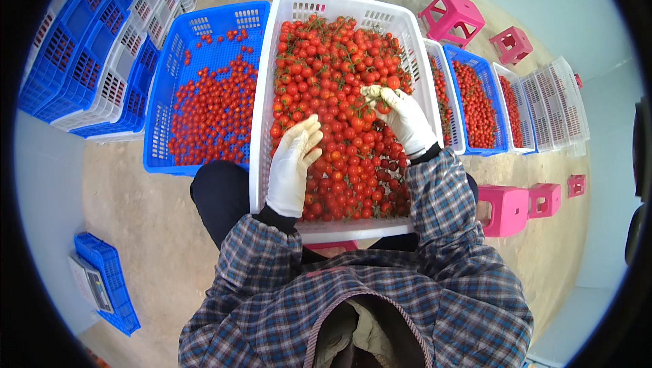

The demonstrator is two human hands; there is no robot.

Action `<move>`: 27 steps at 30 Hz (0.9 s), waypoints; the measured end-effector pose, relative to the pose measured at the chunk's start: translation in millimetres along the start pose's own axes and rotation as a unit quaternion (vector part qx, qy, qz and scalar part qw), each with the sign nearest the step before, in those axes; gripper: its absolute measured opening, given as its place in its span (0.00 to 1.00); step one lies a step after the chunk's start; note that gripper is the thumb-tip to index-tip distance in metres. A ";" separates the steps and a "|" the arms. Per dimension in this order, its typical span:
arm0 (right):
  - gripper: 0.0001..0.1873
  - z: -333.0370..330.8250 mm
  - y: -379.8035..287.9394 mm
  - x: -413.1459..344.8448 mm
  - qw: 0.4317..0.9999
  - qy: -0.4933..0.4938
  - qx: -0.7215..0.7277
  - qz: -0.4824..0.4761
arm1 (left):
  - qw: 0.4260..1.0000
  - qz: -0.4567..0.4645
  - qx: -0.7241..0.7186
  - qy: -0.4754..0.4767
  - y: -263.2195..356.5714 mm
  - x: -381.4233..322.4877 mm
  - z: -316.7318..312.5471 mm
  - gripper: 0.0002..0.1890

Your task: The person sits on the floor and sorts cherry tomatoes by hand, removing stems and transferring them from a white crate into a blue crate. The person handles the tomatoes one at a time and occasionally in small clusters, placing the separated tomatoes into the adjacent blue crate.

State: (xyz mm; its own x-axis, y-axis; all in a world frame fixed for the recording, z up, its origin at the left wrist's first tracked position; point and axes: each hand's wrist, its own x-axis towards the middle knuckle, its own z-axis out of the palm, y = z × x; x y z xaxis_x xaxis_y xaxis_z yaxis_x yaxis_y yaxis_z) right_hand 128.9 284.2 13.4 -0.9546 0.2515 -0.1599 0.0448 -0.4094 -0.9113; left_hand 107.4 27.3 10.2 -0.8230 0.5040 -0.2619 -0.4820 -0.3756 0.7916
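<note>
A white plastic crate point(423, 88) full of red cherry tomatoes point(326, 83), many on green stems, stands right before me. Over its right half, my white-gloved right hand point(405, 116) grips a small cherry tomato truss point(362, 116) by its stem. My left hand point(294, 164), gloved too, hovers above the tomatoes at the crate's left side. Its fingers are apart and nothing shows in them. To the left sits a blue plastic crate point(204, 47) with loose, stemless cherry tomatoes point(214, 113) spread over part of its perforated bottom.
Stacked blue and white crates point(97, 47) rise at the far left. On the right, a blue crate point(501, 108) of tomatoes stands in a row with white ones. Pink plastic stools point(453, 16) stand about the floor. A digital scale point(91, 284) lies by a blue crate point(109, 281) at lower left.
</note>
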 end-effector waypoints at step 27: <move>0.16 27.9 23.9 -61.5 0.989 -0.068 0.132 -0.004 | 0.998 -0.034 -0.043 0.000 -13.4 11.2 -0.3 0.20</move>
State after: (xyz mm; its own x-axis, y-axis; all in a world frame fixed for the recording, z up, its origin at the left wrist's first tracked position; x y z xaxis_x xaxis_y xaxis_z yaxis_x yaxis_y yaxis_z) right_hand 180.5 234.5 12.0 -0.9863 0.1418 -0.0844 -0.0237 -0.6278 -0.7780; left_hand 104.6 37.8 -3.4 -0.7870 0.5311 -0.3140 -0.5615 -0.4057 0.7212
